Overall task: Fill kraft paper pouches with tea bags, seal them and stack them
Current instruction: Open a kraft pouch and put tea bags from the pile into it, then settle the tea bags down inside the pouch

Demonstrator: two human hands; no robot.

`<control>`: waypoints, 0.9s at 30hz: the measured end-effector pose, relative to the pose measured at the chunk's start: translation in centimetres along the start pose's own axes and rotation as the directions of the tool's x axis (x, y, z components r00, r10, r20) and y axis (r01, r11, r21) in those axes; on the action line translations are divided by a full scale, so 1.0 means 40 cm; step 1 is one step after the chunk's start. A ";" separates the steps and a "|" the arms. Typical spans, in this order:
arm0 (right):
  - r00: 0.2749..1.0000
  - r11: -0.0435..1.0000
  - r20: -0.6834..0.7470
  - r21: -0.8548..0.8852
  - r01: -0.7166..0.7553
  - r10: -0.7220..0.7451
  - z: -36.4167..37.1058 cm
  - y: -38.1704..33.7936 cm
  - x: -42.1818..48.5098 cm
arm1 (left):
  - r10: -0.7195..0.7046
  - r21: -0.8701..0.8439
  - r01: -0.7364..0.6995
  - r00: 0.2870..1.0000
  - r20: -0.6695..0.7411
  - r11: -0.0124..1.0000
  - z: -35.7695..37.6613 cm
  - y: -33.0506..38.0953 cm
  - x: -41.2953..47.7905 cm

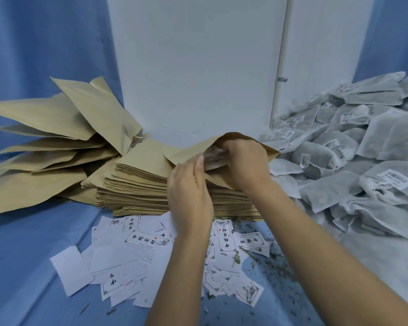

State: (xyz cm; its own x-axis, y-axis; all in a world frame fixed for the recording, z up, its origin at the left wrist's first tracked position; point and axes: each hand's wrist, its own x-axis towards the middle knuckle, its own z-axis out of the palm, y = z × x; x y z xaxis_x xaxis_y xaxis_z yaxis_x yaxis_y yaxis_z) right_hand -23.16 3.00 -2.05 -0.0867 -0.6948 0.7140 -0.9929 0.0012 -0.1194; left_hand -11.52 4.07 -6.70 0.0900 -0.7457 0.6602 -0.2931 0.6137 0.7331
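A tan kraft pouch (186, 151) sits at centre, its mouth held open, on top of a stack (139, 184) of flat ones. The left hand (189, 194) pinches its near lip. The right hand (243, 161) reaches inside, fingers curled on a grey tea bag (216, 158). Blue cloth (33, 267) covers the surface, with a white wall (193, 67) at 12 o'clock. Loose pouches (45, 114) fan out at 9 o'clock. A tea-bag heap (351, 142) lies at 3, and printed labels (141, 241) and tea crumbs (273, 260) at 6.
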 end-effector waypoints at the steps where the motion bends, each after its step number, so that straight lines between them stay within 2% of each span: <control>1: 0.998 0.999 0.056 -0.053 -0.006 0.009 0.001 0.000 0.016 | 0.001 -0.007 -0.001 1.000 -0.007 1.000 0.001 0.002 -0.001; 4: 0.969 0.986 0.229 -0.160 -0.053 0.089 0.011 0.009 0.057 | 0.010 -0.009 -0.010 1.000 -0.014 1.000 0.004 0.007 -0.004; 6: 0.903 0.977 0.411 -0.210 -0.039 0.125 0.020 0.014 0.071 | 0.003 0.003 -0.003 1.000 -0.008 1.000 0.003 0.006 -0.005; 8: 0.844 0.982 0.518 -0.179 -0.055 0.142 0.026 0.014 0.067 | -0.006 0.006 0.006 1.000 0.000 1.000 0.001 0.003 -0.006; 9: 0.842 0.989 0.524 -0.129 -0.071 0.128 0.026 0.013 0.057 | -0.014 0.006 0.014 1.000 0.006 1.000 0.001 0.001 -0.006; 11: 0.916 0.996 0.392 -0.061 -0.064 0.084 0.023 0.010 0.029 | -0.027 0.007 0.027 1.000 0.010 1.000 -0.001 0.001 -0.006; 12: 0.964 0.996 0.262 -0.085 -0.032 0.054 0.022 0.007 0.015 | -0.030 0.007 0.030 1.000 0.006 1.000 -0.002 0.001 -0.005; 14: 0.997 0.987 0.071 -0.157 0.025 -0.015 0.019 -0.006 -0.007 | -0.032 0.006 0.032 0.999 -0.006 0.999 -0.003 0.002 -0.003; 16: 0.996 0.995 0.084 -0.100 0.003 0.005 0.021 -0.020 -0.014 | -0.023 0.002 0.023 1.000 -0.007 1.000 -0.002 0.001 -0.004; 19: 0.960 0.994 0.259 -0.006 -0.108 0.106 0.029 -0.022 0.000 | 0.005 0.008 -0.005 1.000 -0.015 1.000 -0.002 -0.003 -0.006; 22: 0.940 0.989 0.323 0.061 -0.132 0.106 0.033 -0.014 0.013 | 0.013 0.004 -0.013 0.999 -0.032 1.000 -0.003 -0.006 -0.009; 24: 0.952 0.986 0.291 0.100 -0.132 0.097 0.040 -0.010 0.006 | 0.005 0.007 -0.005 1.000 -0.003 1.000 -0.001 -0.012 -0.006; 27: 0.991 0.966 0.095 0.231 -0.115 0.095 0.030 -0.016 -0.026 | -0.038 0.001 0.038 0.999 0.000 0.999 0.002 -0.018 -0.001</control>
State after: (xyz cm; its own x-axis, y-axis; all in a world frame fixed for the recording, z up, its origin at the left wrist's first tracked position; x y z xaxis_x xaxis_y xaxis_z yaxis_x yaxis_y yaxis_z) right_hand -22.33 2.85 -3.52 -0.1723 -0.7567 0.6306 -0.9303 -0.0855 -0.3567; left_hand -11.38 3.65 -7.29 0.1013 -0.7686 0.6316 -0.2900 0.5845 0.7578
